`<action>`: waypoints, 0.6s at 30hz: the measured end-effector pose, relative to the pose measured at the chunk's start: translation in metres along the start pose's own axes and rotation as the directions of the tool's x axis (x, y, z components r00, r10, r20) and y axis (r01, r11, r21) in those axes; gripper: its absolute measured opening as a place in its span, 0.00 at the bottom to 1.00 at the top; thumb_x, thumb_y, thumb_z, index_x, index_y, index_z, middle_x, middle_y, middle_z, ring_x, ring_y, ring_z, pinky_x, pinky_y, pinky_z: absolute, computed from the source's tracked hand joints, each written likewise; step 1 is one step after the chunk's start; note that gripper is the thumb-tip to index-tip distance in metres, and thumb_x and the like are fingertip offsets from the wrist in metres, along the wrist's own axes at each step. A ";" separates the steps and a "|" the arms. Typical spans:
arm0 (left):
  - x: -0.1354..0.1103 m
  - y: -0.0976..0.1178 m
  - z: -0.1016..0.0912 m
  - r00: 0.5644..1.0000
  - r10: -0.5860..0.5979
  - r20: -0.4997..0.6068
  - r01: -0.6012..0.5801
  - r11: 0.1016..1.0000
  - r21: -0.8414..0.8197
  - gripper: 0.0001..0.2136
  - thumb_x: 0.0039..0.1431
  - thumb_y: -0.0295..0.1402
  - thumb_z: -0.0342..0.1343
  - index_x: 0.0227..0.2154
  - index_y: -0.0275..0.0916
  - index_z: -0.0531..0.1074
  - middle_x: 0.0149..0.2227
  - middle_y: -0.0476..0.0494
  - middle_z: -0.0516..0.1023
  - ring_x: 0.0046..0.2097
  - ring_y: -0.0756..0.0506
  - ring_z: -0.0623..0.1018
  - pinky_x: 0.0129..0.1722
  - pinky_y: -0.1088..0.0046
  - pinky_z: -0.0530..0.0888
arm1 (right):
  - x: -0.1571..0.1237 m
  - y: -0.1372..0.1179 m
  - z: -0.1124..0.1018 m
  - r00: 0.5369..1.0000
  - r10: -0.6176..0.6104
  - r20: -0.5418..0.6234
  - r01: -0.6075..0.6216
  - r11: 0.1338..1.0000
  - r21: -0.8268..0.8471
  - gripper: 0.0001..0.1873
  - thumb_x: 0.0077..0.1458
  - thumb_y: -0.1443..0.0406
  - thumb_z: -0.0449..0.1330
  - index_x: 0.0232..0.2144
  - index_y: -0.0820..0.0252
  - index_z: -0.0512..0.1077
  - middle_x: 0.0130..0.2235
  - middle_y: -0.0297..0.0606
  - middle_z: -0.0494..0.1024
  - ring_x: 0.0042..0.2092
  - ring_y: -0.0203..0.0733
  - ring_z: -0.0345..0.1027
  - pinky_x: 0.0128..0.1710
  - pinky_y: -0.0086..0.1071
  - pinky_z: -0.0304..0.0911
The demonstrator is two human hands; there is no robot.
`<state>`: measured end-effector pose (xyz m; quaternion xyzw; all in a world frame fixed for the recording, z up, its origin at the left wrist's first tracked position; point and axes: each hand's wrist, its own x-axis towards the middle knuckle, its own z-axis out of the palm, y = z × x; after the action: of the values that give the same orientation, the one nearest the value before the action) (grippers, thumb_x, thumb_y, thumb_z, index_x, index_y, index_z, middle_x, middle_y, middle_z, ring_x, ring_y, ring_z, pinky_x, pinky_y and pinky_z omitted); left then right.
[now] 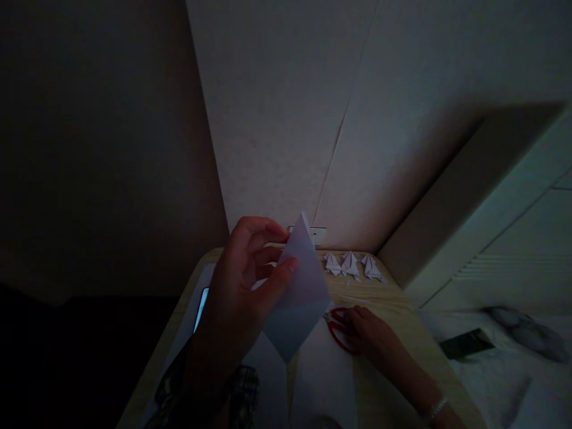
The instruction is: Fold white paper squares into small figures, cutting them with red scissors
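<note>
My left hand (250, 280) is raised above the small wooden table (393, 304) and pinches a folded white paper (299, 298), which hangs as a diamond with one corner up. Thumb and fingers are closed on its left edge. My right hand (364, 333) rests low on the table, its fingers closed around the handles of red scissors (338, 328). A bracelet shows on that wrist. White sheets (322, 381) lie on the table under the held paper.
Three folded white paper figures (353, 265) stand in a row at the table's far edge by the wall. A lit phone (201, 307) lies at the left. A wall socket (318, 233) is behind. A bed with a dark flat object (467, 344) lies right.
</note>
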<state>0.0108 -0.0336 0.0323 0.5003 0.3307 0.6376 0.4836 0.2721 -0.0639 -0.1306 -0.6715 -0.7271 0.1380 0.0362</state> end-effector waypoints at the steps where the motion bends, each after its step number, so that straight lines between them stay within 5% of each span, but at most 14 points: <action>1: -0.001 0.001 0.001 1.000 0.000 -0.002 0.000 1.000 0.023 0.10 0.50 0.23 0.65 0.31 0.44 0.74 0.33 0.58 0.81 0.32 0.55 0.81 0.31 0.85 0.75 | 0.002 0.000 0.001 1.000 -0.008 -0.012 0.008 1.000 0.024 0.14 0.49 0.73 0.58 0.39 0.60 0.77 0.43 0.49 0.83 0.45 0.52 0.77 0.46 0.38 0.69; 6: -0.005 0.009 0.003 1.000 0.001 0.013 -0.003 0.983 0.183 0.06 0.56 0.28 0.62 0.30 0.47 0.81 0.31 0.56 0.83 0.33 0.52 0.80 0.33 0.80 0.75 | 0.000 0.001 0.000 0.992 -0.045 -0.119 0.069 0.976 0.205 0.03 0.51 0.67 0.60 0.28 0.53 0.73 0.34 0.44 0.83 0.37 0.52 0.78 0.38 0.38 0.71; 10: -0.004 0.011 0.002 1.000 0.011 0.010 -0.013 0.980 0.199 0.05 0.57 0.29 0.63 0.29 0.47 0.82 0.32 0.55 0.85 0.33 0.50 0.81 0.33 0.77 0.76 | -0.008 -0.005 -0.016 0.984 -0.025 -0.175 0.094 0.912 0.400 0.05 0.53 0.62 0.61 0.26 0.53 0.70 0.25 0.37 0.78 0.27 0.47 0.74 0.29 0.38 0.70; 14: -0.004 0.011 0.003 1.000 -0.015 -0.028 0.019 0.984 0.180 0.06 0.55 0.27 0.64 0.29 0.47 0.81 0.28 0.57 0.82 0.30 0.52 0.79 0.29 0.80 0.74 | -0.009 -0.022 -0.047 0.979 -0.076 -0.189 0.181 0.753 0.632 0.07 0.54 0.58 0.61 0.32 0.55 0.71 0.32 0.37 0.82 0.34 0.45 0.79 0.34 0.37 0.75; 18: -0.004 0.009 0.003 0.998 -0.002 -0.066 0.012 0.987 0.157 0.06 0.52 0.27 0.65 0.29 0.48 0.81 0.28 0.57 0.81 0.30 0.53 0.78 0.28 0.82 0.74 | -0.006 -0.052 -0.076 0.946 -0.062 -0.318 0.292 0.588 0.754 0.13 0.59 0.52 0.60 0.37 0.53 0.69 0.30 0.34 0.76 0.29 0.41 0.72 0.28 0.33 0.70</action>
<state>0.0115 -0.0404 0.0403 0.5146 0.3975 0.6237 0.4338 0.2401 -0.0617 -0.0443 -0.5210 -0.6427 0.3526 0.4373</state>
